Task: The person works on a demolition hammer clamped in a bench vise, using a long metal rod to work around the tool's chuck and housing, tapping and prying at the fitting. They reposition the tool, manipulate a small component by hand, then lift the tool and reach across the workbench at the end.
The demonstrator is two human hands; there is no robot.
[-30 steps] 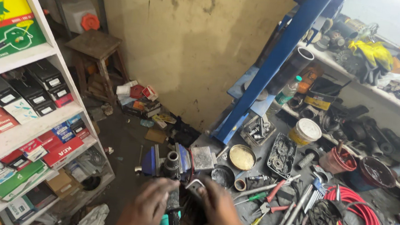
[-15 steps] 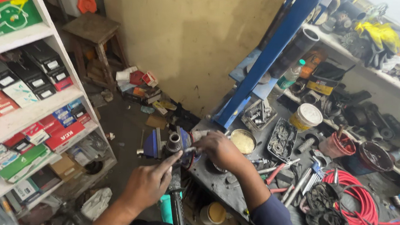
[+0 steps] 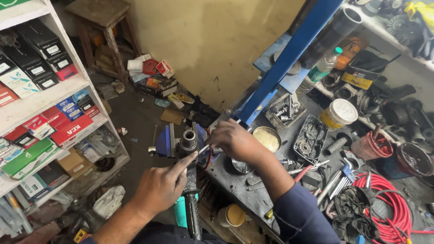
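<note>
The left hand [image 3: 163,185] is pressing an outstretched forefinger on a dark, greasy tool [image 3: 190,195] with a grey socket end, clamped in the blue vise [image 3: 166,141] at the bench edge, while the right hand [image 3: 233,139] is pinching a thin rod [image 3: 203,149] beside it.

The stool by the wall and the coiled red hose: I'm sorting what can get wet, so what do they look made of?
The stool looks like bare, worn wood: dull brown, scuffed top. The red hose looks like glossy rubber or plastic, coiling loosely.
</note>
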